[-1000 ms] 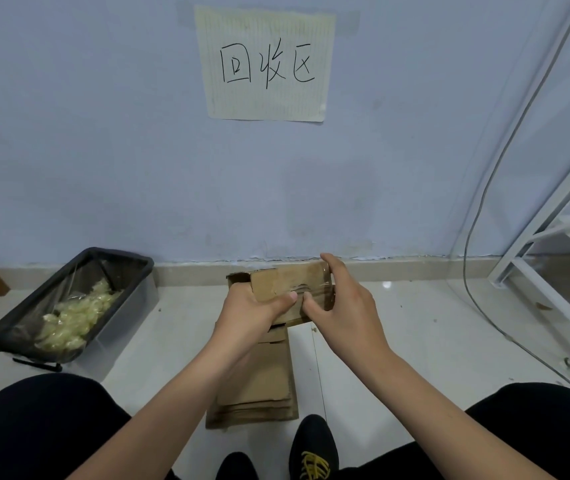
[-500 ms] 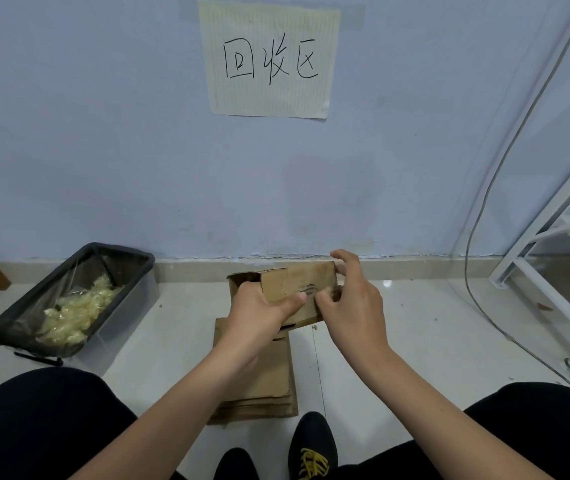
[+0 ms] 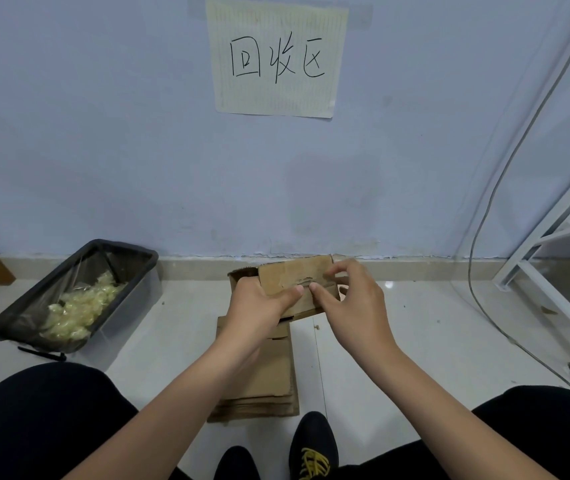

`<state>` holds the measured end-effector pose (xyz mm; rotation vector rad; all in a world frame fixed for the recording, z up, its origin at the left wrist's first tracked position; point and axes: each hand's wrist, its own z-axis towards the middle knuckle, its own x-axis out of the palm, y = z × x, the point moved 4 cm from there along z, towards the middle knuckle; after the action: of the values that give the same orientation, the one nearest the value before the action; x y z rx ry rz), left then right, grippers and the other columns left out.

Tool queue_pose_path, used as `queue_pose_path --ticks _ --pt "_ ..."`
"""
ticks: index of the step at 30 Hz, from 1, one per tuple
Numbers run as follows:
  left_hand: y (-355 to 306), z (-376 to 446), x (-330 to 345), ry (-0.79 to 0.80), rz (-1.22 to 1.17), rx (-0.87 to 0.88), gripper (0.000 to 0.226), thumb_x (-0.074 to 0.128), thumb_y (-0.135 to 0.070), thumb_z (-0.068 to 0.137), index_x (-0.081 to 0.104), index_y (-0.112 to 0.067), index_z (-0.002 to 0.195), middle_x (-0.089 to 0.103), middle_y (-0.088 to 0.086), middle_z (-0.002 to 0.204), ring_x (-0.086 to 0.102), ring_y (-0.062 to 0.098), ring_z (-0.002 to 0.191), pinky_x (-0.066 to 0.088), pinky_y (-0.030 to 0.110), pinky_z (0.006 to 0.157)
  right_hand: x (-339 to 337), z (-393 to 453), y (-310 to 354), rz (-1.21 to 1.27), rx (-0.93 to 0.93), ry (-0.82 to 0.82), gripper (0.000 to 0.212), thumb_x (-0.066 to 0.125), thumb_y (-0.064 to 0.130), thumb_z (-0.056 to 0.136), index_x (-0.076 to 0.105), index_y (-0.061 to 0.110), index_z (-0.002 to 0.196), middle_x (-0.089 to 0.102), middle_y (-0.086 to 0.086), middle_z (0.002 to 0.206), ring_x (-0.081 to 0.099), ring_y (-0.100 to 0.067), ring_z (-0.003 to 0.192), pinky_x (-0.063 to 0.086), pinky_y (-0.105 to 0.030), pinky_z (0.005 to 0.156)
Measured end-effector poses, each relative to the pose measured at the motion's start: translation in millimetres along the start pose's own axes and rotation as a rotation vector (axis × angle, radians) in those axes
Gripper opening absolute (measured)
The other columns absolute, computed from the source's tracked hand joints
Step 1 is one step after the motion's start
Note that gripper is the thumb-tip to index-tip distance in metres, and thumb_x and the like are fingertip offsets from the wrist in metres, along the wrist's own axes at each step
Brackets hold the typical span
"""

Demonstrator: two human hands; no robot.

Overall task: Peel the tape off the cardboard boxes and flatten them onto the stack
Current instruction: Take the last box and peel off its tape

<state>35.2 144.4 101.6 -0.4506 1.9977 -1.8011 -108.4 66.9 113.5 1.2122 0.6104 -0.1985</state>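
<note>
A small brown cardboard box (image 3: 294,275) is held up in front of me above the floor. My left hand (image 3: 259,303) grips its left side, thumb laid across the front face. My right hand (image 3: 352,299) is at the box's right end, thumb and curled fingers pinching at a strip of clear tape (image 3: 302,281) on the front face. Below the box, a stack of flattened cardboard (image 3: 269,382) lies on the white floor, partly hidden by my left forearm.
A black bin (image 3: 79,292) lined with clear plastic and holding crumpled tape stands at the left by the wall. A white metal rack (image 3: 553,271) and a cable (image 3: 484,271) are at the right. My shoes (image 3: 313,445) are just below the stack.
My right hand slid from over the box's top right corner down to its front face, where the thumb now meets the tape. The box has barely moved.
</note>
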Motion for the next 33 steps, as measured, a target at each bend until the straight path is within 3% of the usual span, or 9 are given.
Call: queue_pose_path --ticks 3,7,11,15,19,25,27,30,33 --pt "3 1 2 -0.007 0.020 -0.005 0.014 0.075 -0.018 0.091 0.080 -0.019 0.105 0.080 -0.008 0.095 0.074 0.011 0.094 0.058 0.035 0.090 1 -3 1 -0.108 -0.029 -0.001 0.006 0.069 0.027 0.090 0.065 0.023 0.088 0.047 0.010 0.106 0.052 -0.007 0.103 0.041 -0.019 0.081" --pt "11 4 3 -0.035 0.060 -0.028 0.026 0.079 -0.036 0.081 0.079 -0.012 0.093 0.078 0.007 0.087 0.072 0.030 0.082 0.058 0.043 0.078 7 -5 4 -0.268 -0.110 0.016 0.008 0.063 0.026 0.092 0.064 0.020 0.087 0.046 0.008 0.099 0.054 -0.016 0.095 0.048 -0.031 0.084" --pt "16 3 2 -0.034 0.096 -0.033 0.012 0.078 -0.027 0.087 0.080 -0.015 0.088 0.074 -0.002 0.074 0.064 0.019 0.069 0.048 0.032 0.069 12 -5 4 -0.277 -0.095 0.080 0.013 0.060 0.026 0.092 0.057 0.018 0.083 0.044 0.005 0.098 0.056 -0.021 0.082 0.051 -0.036 0.076" --pt "12 5 2 -0.037 0.060 -0.055 0.035 0.079 -0.031 0.082 0.073 0.002 0.090 0.058 0.003 0.067 0.049 0.017 0.063 0.041 0.032 0.064 13 -2 6 -0.206 -0.054 0.120 0.011 0.058 0.021 0.093 0.056 0.014 0.085 0.043 0.004 0.100 0.056 -0.014 0.075 0.050 -0.028 0.072" --pt "15 9 -2 -0.066 0.043 -0.100 0.027 0.081 -0.026 0.082 0.071 -0.002 0.082 0.064 0.007 0.068 0.057 0.017 0.065 0.044 0.032 0.068 10 -1 4 -0.156 -0.020 0.118 0.009 0.058 0.017 0.092 0.057 0.011 0.085 0.044 0.003 0.100 0.053 -0.009 0.073 0.041 -0.010 0.064" --pt "15 14 -16 -0.108 0.047 -0.138 0.042 0.084 -0.036 0.074 0.074 -0.004 0.100 0.078 0.009 0.095 0.074 0.028 0.091 0.059 0.048 0.090 -8 12 3 -0.115 0.050 0.038 0.012 0.060 0.018 0.091 0.057 0.011 0.081 0.047 0.001 0.100 0.050 -0.006 0.074 0.035 -0.012 0.062" --pt "16 17 -21 -0.116 0.017 -0.157 0.031 0.084 -0.028 0.078 0.075 -0.007 0.099 0.078 0.007 0.093 0.074 0.027 0.091 0.060 0.045 0.088 -17 17 1 -0.089 0.070 -0.008 0.012 0.059 0.015 0.089 0.054 0.011 0.079 0.050 -0.001 0.099 0.051 -0.009 0.077 0.034 -0.015 0.061" --pt "14 18 -25 -0.101 -0.010 -0.167 0.004 0.078 -0.011 0.089 0.075 -0.013 0.091 0.076 0.001 0.086 0.072 0.019 0.081 0.059 0.029 0.070 -27 20 -6 0.010 0.132 -0.050 0.001 0.055 0.012 0.089 0.054 0.011 0.088 0.064 -0.007 0.091 0.062 -0.022 0.083 0.039 -0.022 0.056" --pt "14 17 -21 -0.070 -0.001 -0.143 0.005 0.078 -0.010 0.089 0.074 -0.013 0.087 0.074 -0.005 0.075 0.069 0.015 0.074 0.058 0.031 0.073 -28 18 -5 0.120 0.107 0.005 0.030 0.040 0.000 0.090 0.056 0.021 0.103 0.067 0.001 0.095 0.071 -0.016 0.075 0.043 -0.016 0.051"
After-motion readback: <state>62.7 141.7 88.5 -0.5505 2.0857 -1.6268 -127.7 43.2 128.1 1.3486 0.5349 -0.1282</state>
